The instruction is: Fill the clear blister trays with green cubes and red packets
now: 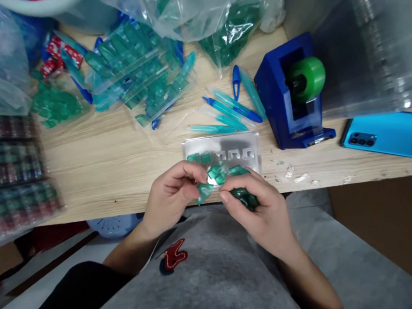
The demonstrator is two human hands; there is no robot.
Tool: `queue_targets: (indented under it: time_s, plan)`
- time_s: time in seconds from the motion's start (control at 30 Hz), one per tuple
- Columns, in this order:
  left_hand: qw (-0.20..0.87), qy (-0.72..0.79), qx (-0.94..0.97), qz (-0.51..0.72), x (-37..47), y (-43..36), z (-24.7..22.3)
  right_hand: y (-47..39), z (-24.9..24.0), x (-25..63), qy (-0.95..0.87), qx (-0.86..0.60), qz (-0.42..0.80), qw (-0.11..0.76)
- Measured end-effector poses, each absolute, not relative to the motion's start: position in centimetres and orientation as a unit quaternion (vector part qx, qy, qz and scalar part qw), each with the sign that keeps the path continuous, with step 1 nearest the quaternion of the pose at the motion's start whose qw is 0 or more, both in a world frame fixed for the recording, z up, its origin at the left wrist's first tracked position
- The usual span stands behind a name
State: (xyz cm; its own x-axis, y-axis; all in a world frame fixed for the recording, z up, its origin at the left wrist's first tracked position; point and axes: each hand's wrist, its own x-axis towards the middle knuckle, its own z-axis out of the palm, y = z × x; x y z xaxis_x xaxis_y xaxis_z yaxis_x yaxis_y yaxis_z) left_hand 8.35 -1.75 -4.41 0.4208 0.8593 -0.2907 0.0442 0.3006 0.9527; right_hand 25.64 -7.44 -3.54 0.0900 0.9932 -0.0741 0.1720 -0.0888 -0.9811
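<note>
In the head view, the work is at the near edge of the surface (93,179), about midway along it, where a clear tray (210,143) with moulded recesses lies. The left hand (170,192) is narrow, thumb and forefinger drawn together, apparently on a thin green piece (205,192) hanging over the tray's near side. The right hand (262,209) is pinched at thumb and forefinger, with darker green pieces (245,198) gathered in its curled fingers. Between the fingertips sits a faceted green cluster (217,173); whether a hand grips it or it rests on the tray, I cannot tell.

As for progress, the filling looks partly done: two green blocks (199,158) appear to sit in the tray's far-left recesses, while the recesses toward its far-right corner show bare. The hands hide the near row, so its state is unclear.

Farther from the near edge lie slim turquoise tubes (215,129) and a packed bundle of green pieces (137,68). To the right stands a blue tape dispenser (278,93); beyond it, a blue phone (396,134) lies along the near edge.
</note>
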Motion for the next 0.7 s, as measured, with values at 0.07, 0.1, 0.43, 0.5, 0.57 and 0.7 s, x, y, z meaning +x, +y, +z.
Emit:
queue_targets:
  time_s: [0.07,0.1,0.43,0.5,0.57,0.7]
  plan:
    - [0.657,0.440,0.534,0.299,8.5,-1.7,-4.5,-7.5,-3.7,25.6,-0.497,-0.587,0.449,0.456]
    - [0.638,0.441,0.554,0.304,8.7,-1.6,-4.7,-7.6,-3.9,25.7,-0.490,-0.599,0.441,0.455]
    - [0.124,0.309,0.909,0.251,10.7,2.0,-8.1,-8.7,-4.6,27.9,-0.419,-0.695,0.385,0.439]
    - [0.133,0.287,0.925,0.209,10.3,2.1,-7.6,-8.8,-4.8,27.9,-0.417,-0.692,0.384,0.448]
    - [0.150,0.271,0.936,0.170,9.9,2.0,-6.9,-8.8,-4.9,27.9,-0.416,-0.687,0.385,0.454]
    - [0.142,0.277,0.939,0.144,9.8,2.1,-6.6,-8.7,-5.1,27.8,-0.411,-0.688,0.392,0.451]
